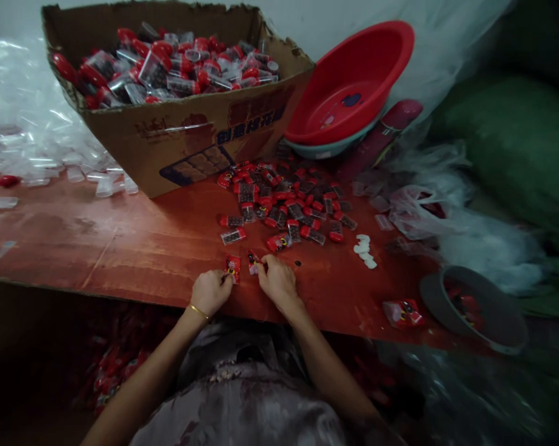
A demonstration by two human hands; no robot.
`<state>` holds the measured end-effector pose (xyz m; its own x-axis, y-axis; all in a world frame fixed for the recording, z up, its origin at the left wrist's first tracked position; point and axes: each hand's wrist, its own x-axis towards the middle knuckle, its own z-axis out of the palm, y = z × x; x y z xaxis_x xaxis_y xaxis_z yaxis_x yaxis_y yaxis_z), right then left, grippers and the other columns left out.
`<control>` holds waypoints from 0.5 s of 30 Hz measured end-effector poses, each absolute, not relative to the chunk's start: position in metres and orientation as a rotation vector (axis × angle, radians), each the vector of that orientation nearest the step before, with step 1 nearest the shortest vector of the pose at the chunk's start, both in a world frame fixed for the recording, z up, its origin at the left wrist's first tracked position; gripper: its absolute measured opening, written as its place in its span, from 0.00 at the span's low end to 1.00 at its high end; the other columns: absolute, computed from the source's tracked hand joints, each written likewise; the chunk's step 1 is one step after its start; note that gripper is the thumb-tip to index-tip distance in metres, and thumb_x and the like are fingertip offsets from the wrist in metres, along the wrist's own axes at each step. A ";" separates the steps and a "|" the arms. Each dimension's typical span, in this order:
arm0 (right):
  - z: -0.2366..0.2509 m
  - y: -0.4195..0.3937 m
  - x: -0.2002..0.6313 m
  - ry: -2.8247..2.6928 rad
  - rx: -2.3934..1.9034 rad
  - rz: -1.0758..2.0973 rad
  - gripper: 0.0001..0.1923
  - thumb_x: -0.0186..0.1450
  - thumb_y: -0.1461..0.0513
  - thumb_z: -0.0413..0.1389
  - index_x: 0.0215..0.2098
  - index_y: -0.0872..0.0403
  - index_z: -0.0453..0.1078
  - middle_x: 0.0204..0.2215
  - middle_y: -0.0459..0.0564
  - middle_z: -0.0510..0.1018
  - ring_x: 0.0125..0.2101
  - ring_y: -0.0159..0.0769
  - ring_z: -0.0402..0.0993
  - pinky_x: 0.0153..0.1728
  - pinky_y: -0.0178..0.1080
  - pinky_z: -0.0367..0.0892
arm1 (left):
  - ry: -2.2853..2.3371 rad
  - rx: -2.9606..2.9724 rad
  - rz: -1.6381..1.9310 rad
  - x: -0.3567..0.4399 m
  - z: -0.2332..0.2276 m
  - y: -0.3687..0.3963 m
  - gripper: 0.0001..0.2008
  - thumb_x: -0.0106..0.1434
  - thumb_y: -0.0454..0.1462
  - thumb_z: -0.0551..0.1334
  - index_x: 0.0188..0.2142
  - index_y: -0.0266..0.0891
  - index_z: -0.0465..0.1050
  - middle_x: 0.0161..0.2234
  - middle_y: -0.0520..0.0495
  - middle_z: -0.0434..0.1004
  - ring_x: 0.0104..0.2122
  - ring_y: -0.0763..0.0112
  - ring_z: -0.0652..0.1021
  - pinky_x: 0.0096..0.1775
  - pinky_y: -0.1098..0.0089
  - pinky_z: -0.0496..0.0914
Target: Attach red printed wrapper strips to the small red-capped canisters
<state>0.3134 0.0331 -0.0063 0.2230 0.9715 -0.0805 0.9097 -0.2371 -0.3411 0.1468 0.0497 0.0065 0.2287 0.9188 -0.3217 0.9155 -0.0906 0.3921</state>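
Observation:
Near the table's front edge, my left hand (211, 291) is closed, thumb and fingers pinching a small red printed packet (233, 266). Close beside it, my right hand (279, 284) pinches another piece of red printed packet (253, 260), with a pinkish patch at its lower end. The two pieces look apart from each other. Just beyond my hands lie a clear tube with dark beads (233, 235) and a red packet (278, 241). Behind them spreads a pile of red-capped tubes (288, 201). A small dark bead (298, 263) rests right of my right hand.
A cardboard box (186, 142) full of red-capped tubes stands behind left, beside heaped clear tubes (33, 124). Behind right lean a red basin (353, 87) and a dark red bottle (376, 139). White discs (364, 253), a packet (403, 313) and a grey bowl (428, 297) are at right.

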 end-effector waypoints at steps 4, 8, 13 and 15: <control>-0.009 0.037 0.315 -1.590 -2.074 0.563 0.12 0.63 0.56 0.49 0.38 0.54 0.68 0.24 0.46 0.75 0.24 0.33 0.70 0.25 0.33 0.58 | 1.634 1.897 0.102 0.163 0.007 0.045 0.20 0.64 0.42 0.47 0.31 0.38 0.75 0.25 0.43 0.79 0.32 0.65 0.79 0.34 0.71 0.65; -0.005 0.044 0.305 -1.613 -2.084 0.578 0.12 0.62 0.58 0.51 0.41 0.55 0.68 0.31 0.50 0.78 0.29 0.35 0.73 0.27 0.33 0.59 | 1.521 1.934 0.055 0.178 0.009 0.042 0.26 0.66 0.43 0.43 0.28 0.36 0.76 0.25 0.40 0.79 0.34 0.63 0.79 0.37 0.69 0.66; -0.002 0.044 0.298 -1.789 -2.250 0.593 0.12 0.63 0.58 0.51 0.43 0.53 0.68 0.33 0.52 0.79 0.33 0.40 0.75 0.30 0.36 0.61 | 1.625 2.095 -0.101 0.168 0.012 0.041 0.25 0.64 0.48 0.47 0.27 0.36 0.76 0.28 0.37 0.79 0.33 0.57 0.78 0.32 0.66 0.66; -0.003 0.041 0.301 -1.801 -2.212 0.584 0.13 0.63 0.57 0.52 0.44 0.53 0.68 0.34 0.53 0.79 0.35 0.41 0.75 0.32 0.37 0.63 | 1.688 2.181 0.030 0.163 0.010 0.041 0.21 0.64 0.46 0.48 0.33 0.37 0.76 0.29 0.39 0.78 0.32 0.59 0.78 0.31 0.66 0.66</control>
<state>0.3014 0.0406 -0.0033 0.1656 0.9732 -0.1594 0.8817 -0.2185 -0.4182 0.1634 0.0414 0.0104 0.2779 0.9368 -0.2125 0.9288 -0.2056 0.3083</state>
